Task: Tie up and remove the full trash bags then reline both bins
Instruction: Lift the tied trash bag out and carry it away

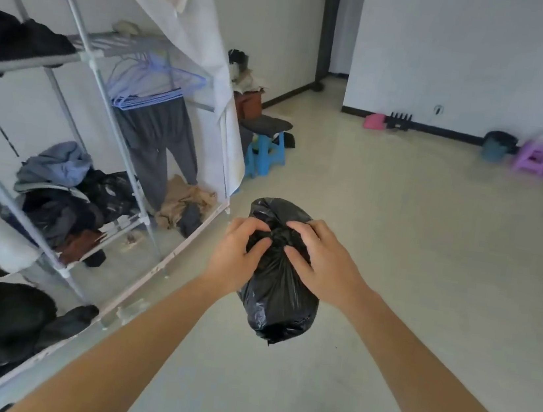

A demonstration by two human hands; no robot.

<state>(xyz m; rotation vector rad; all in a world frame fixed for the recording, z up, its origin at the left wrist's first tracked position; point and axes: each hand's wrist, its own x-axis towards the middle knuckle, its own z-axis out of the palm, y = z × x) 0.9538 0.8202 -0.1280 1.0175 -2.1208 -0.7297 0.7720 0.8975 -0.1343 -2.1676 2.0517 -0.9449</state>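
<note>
Wardrobe rack (88, 55): along the floor's left edge, clothes heaped on its shelves.
Left hand (234, 258): fingers curled, pinching the bag's gathered neck from the left.
Black trash bag (277, 296): full, held up between both hands above mid-floor.
Right hand (326, 265): fingers curled on the neck's right side.
Teal bin (497, 145): at the floor's far edge, just beside a purple stool (534, 157).

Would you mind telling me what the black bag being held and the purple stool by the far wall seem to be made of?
The black bag looks like thin plastic film, fairly glossy: fine creases gather at its neck and a pale sheen shows on its folds. The purple stool is probably moulded plastic, given its even colour and smooth surface, though it is blurred.
</note>
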